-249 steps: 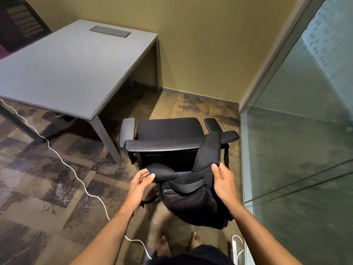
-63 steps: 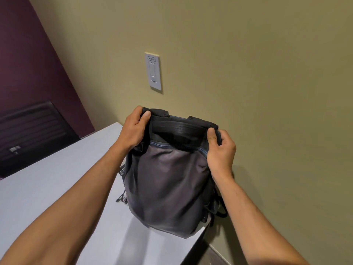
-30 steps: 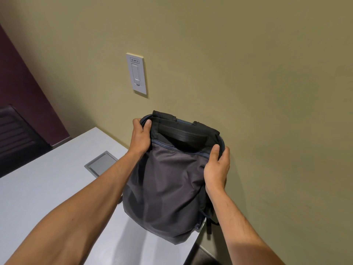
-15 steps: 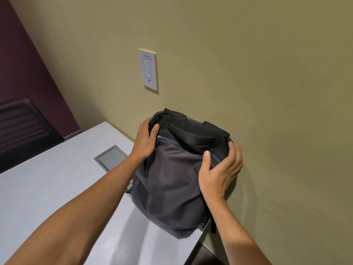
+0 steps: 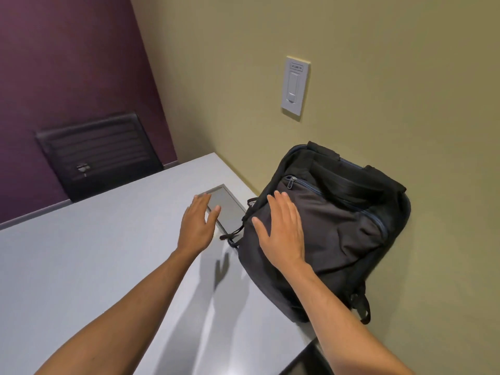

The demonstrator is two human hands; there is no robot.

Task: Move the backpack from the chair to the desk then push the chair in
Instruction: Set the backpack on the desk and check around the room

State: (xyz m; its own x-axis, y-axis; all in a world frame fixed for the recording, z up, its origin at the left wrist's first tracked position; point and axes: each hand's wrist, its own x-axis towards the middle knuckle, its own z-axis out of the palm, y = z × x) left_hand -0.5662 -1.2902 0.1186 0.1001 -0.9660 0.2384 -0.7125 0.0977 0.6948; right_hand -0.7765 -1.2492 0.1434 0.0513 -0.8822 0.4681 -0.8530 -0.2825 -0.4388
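Observation:
The dark grey backpack (image 5: 343,228) stands on the right corner of the grey desk (image 5: 94,253), leaning against the olive wall. My right hand (image 5: 281,231) hovers flat in front of the backpack's left side with spread fingers, holding nothing. My left hand (image 5: 198,223) is open too, just left of the backpack, above the desk's metal cable hatch (image 5: 227,207). The chair the backpack came from is out of view.
A black mesh chair back (image 5: 100,152) stands behind the desk's far side against the purple wall. A white wall switch (image 5: 295,87) sits above the backpack. Loose straps (image 5: 361,307) hang over the desk's right edge.
Both hands have let go of the backpack's top and drawn back toward me. The backpack now stands alone against the wall. My view has swung left.

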